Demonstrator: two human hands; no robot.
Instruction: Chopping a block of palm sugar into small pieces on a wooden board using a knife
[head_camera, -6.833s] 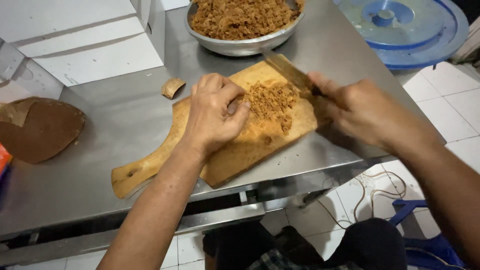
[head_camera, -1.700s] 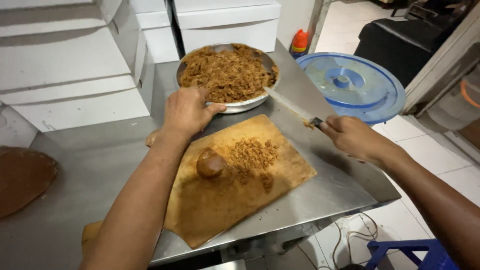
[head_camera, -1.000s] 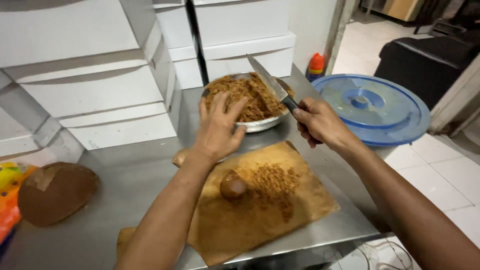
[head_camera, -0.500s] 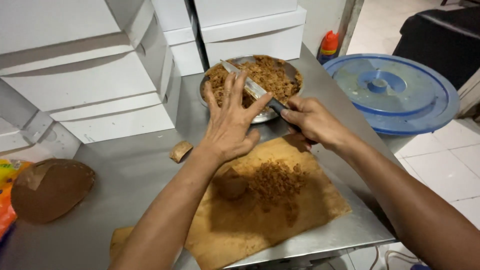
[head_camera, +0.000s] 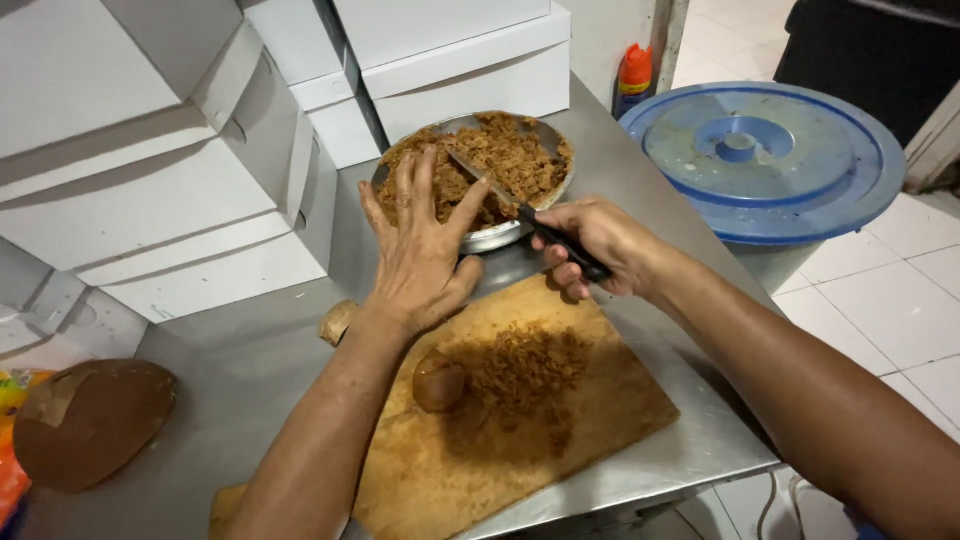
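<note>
Left hand (head_camera: 425, 250): open, fingers spread, palm down, holding nothing; fingertips at the flat of the knife blade, over the near rim of the bowl.

Right hand (head_camera: 597, 245): clenched around the black handle of the knife (head_camera: 505, 197); blade points away to the left, tip over the bowl, with brown shreds clinging to it.

Bowl (head_camera: 500, 238): round, metal, just beyond both hands on the table (head_camera: 270, 360). Contents: a heap of brown shredded sugar, filling it close to the rim.

Cutting board (head_camera: 600, 400): wooden, worn, directly below and nearer than the hands. Bears a loose pile of shavings (head_camera: 525, 365) at its middle and a rounded brown lump (head_camera: 438, 382) just beside the pile, under the left wrist.

Handling note (judgement): wiping the blade goes best with the fingers laid flat on its side and drawn from spine toward tip, never across the edge; keeping the blade over the bowl lets the shreds fall inside rather than onto the table.

Small brown piece (head_camera: 336, 321): on the table, just left of the left wrist, apart from the board.

Large brown block (head_camera: 90, 420): domed, far to the left of the left arm, at the table's edge.

White boxes (head_camera: 180, 170): cardboard, stacked, closed, beyond and left of the left hand; contents hidden.

Blue bin lid (head_camera: 765, 160): round, on a bin well to the right of the right hand, off the table; contents hidden.
</note>
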